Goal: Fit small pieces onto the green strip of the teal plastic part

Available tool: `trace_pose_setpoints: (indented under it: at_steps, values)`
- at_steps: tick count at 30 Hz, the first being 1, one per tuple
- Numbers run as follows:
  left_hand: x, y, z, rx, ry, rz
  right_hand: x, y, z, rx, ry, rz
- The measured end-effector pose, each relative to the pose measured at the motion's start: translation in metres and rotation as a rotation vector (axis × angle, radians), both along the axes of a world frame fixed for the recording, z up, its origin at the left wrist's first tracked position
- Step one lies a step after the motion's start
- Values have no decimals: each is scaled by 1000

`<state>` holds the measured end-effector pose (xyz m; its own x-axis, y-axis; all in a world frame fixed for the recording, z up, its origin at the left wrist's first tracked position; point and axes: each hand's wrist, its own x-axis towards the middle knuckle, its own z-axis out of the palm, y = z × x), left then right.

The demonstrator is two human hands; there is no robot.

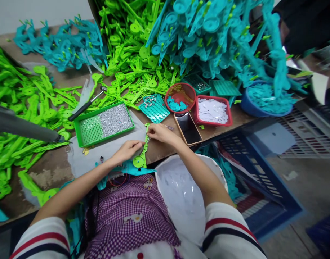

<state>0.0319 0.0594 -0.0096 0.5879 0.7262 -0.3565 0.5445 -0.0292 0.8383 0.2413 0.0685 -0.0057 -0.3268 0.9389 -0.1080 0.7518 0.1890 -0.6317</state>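
A long green plastic piece with a round disc at its near end lies at the table's front edge, pointing away from me. My left hand is at its left side, with the fingers closed and their tips at the piece. My right hand is at the upper part of the piece, fingers pinched on it; any small part between them is too small to make out. Left of the hands is a green tray of small metal parts. A teal piece lies at my lap.
Behind are heaps of green pieces and teal pieces. A hammer, teal tray, red baskets, phone and blue bowl surround the work spot. A screwdriver-like tool juts in from the left.
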Motion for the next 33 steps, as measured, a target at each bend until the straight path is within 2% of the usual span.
trace_pose_setpoints:
  at_steps: [3,5,8,13,18,25,33]
  values:
    - [-1,5,0,-230,-32,39,0,0,-1,17,-7,4]
    - [-1,7,0,-275,-36,55,0,-1,-1,22,-13,3]
    - [-1,9,1,-237,-10,48,0,-1,-1,18,-20,-4]
    - [0,9,4,-184,-9,-54,0,-2,-1,32,-19,-1]
    - [6,7,2,-83,44,20,0,-2,-1,29,-32,-9]
    - [12,8,-1,-46,146,43,-1,-3,3,22,-35,-14]
    - [20,19,5,-24,287,-67,-3,-4,8,16,-101,0]
